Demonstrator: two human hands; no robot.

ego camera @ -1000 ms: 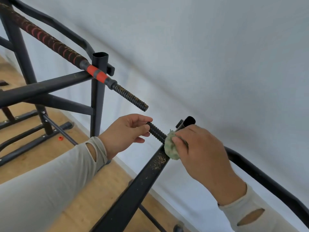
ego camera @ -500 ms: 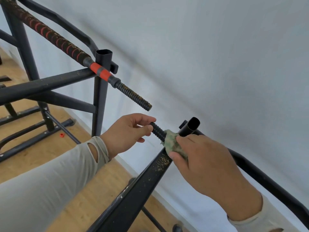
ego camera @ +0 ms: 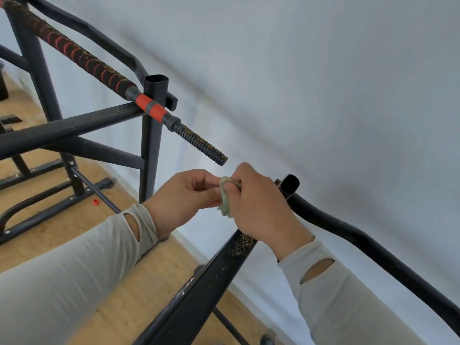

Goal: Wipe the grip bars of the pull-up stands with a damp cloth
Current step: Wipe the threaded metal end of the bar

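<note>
My right hand (ego camera: 261, 207) grips a bunched pale green cloth (ego camera: 226, 195) around the ribbed end of the near stand's grip bar, which the cloth and both hands hide. My left hand (ego camera: 185, 195) curls round the tip of that same bar, its fingers touching the cloth. The near stand's dusty black frame bar (ego camera: 199, 292) runs down toward me, its open post top (ego camera: 289, 186) just behind my right hand. The far stand's grip bar (ego camera: 99, 68), wrapped in black and red with a ribbed black tip (ego camera: 201, 145), slants above my hands, speckled with grit.
The far stand's black post (ego camera: 151, 135) and cross bars (ego camera: 67, 128) stand left over a wooden floor (ego camera: 139, 290). A curved black rail (ego camera: 373, 247) runs right along the white wall (ego camera: 323, 95). A small red piece (ego camera: 95, 201) lies on the floor.
My right hand has slid the cloth left along the ribbed bar end until it meets my left hand. The ribbed section that showed between my hands is now covered.
</note>
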